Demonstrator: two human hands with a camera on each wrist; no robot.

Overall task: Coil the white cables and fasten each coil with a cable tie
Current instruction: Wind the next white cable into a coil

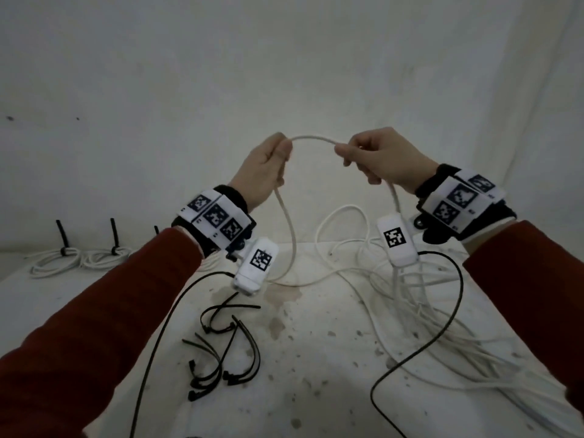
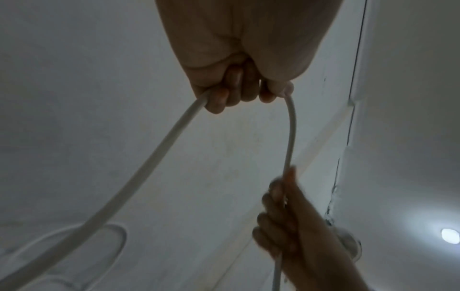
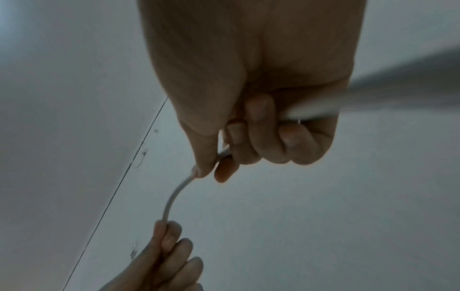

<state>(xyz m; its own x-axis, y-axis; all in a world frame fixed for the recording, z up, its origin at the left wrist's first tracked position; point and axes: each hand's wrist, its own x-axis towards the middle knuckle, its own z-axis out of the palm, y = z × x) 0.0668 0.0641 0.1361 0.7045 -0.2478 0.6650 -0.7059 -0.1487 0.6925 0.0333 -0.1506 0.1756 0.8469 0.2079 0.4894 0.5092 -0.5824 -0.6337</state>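
Both hands are raised above the table and hold one white cable (image 1: 313, 140), which arches between them. My left hand (image 1: 268, 167) grips it in a fist; the cable (image 2: 149, 157) runs down from it toward the table. My right hand (image 1: 379, 159) grips the other side, and the cable (image 3: 174, 195) drops from it toward the tangle of loose white cables (image 1: 410, 298) on the right. Several loose black cable ties (image 1: 221, 346) lie on the table under my left forearm. Two tied white coils (image 1: 72, 260) lie at the far left.
The table top (image 1: 316, 358) is white and stained. Thin black wires (image 1: 442, 327) from the wrist cameras hang across it. A white wall (image 1: 284, 58) stands close behind the table. More loose cables trail off the right edge (image 1: 505, 374).
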